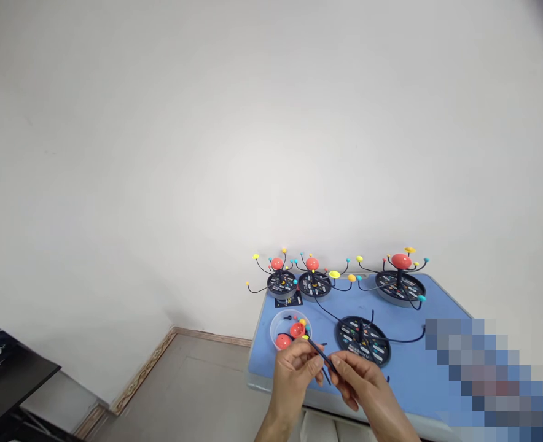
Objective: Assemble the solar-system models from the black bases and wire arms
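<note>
A black flat-topped piece of furniture (8,374) stands at far left on the beige floor (183,387), well apart from the work area. A light-blue table (410,374) bears all items below.

Near the table's left edge sits a round transparent plastic bowl (290,329). It holds two red-orange spheres (283,341), a small yellow bead (302,321) and small dark pieces. A black square card (288,300) lies behind the bowl.

The left hand (294,377) is closed in a pinch, thumb and fingers grasping a thin black rod (322,355). The rod lies tilted above the table, its upper end just beside the bowl, with a yellow bead at or near that tip. The right hand (361,387) is also closed in a pinch on the same rod, lower down, so the hands are almost touching.

Behind the hands, a round black disc base (362,339) carries upright black wires and no red sphere. Along the far edge stand three assembled models on black disc bases (281,284), each topped by a red-orange sphere (401,261) and ringed by curved wires tipped with yellow and turquoise beads. A pixelated patch (483,380) hides the table's right end.
</note>
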A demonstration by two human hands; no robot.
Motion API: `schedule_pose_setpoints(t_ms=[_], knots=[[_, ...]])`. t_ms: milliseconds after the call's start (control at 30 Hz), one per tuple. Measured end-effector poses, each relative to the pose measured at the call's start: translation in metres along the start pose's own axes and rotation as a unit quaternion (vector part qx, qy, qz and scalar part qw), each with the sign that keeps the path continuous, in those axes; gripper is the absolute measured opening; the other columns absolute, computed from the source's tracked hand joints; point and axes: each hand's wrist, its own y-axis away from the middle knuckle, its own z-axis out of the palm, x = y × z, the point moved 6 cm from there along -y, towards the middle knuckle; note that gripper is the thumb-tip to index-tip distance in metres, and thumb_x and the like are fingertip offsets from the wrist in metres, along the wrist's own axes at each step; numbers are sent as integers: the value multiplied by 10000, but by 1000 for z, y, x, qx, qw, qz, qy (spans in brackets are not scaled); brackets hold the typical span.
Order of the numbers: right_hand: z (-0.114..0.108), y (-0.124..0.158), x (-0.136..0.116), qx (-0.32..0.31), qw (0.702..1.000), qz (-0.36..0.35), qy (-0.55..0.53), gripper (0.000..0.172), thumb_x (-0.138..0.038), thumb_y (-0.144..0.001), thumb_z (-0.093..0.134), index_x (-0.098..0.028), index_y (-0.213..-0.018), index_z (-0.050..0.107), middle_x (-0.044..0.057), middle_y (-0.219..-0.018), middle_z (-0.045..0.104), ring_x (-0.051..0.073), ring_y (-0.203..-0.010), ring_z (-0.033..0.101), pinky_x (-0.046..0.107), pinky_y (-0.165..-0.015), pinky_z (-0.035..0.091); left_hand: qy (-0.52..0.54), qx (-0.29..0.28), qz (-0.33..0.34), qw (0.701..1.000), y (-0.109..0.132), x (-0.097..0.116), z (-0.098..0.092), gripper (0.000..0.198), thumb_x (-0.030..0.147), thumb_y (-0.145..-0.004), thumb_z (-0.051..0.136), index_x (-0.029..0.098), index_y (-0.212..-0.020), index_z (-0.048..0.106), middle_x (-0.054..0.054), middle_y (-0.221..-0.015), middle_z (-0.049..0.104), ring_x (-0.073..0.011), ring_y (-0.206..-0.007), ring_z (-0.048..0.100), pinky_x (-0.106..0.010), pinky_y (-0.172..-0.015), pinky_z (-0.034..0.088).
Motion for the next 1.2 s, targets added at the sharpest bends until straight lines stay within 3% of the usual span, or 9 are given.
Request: schedule_pose_setpoints(t_ms=[100,200,300,433,600,867,1067,1200], knots=[[3,2,-5,-16,1000,-15,10,532,-693,-681,705,-166,-618,663,-17,-570,529,74,-467,346,227,-427,273,40,25,-3,999,2,-2,2,286,417,-736,778,140,-753,711,3,-560,592,-112,-496,541,-233,-525,430],[-5,3,-10,18,1000,-26,3,546,-716,-682,688,-172,-729,707,3,-612,579,90,-475,398,231,-418,279,107,45,-6,993,5,-2,3,299,430,-744,785,142,-763,706,10,-560,588,-100,-501,532,-225,-536,414],[-18,5,-13,63,997,-39,8,538,-698,-654,727,-186,-819,736,2,-642,600,86,-472,394,236,-423,277,186,19,-30,982,10,-6,11,312,440,-734,803,145,-764,706,14,-561,576,-89,-472,516,-219,-509,394],[-22,6,-12,49,998,-42,24,506,-642,-622,784,-201,-870,780,7,-657,621,89,-482,400,252,-456,311,255,-32,-69,964,16,-14,29,318,437,-709,827,142,-742,713,14,-540,559,-73,-432,487,-205,-467,350],[-23,8,-11,22,997,-72,27,385,-553,-631,815,-226,-834,807,22,-678,646,110,-530,435,253,-486,339,285,-48,-87,953,21,-17,42,286,409,-726,821,138,-750,734,16,-468,538,-60,-405,426,-194,-464,320],[-25,14,-26,51,984,-162,54,254,-487,-679,787,-242,-746,797,39,-792,658,121,-558,431,248,-462,341,291,-55,-101,950,26,-11,50,270,371,-719,840,126,-749,729,11,-516,553,-61,-459,432,-201,-493,342],[-35,15,-32,88,981,-159,61,334,-543,-699,756,-212,-683,713,-6,-681,575,97,-515,388,239,-479,338,303,30,-123,944,25,-17,36,332,348,-649,895,135,-804,692,-4,-715,612,-73,-595,503,-200,-539,359],[-41,16,-28,99,986,-116,62,452,-635,-674,734,-187,-684,679,-9,-570,562,109,-483,424,245,-462,359,320,99,-111,936,22,-7,21,395,374,-654,890,165,-860,626,-32,-891,670,-63,-596,522,-202,-549,379]])
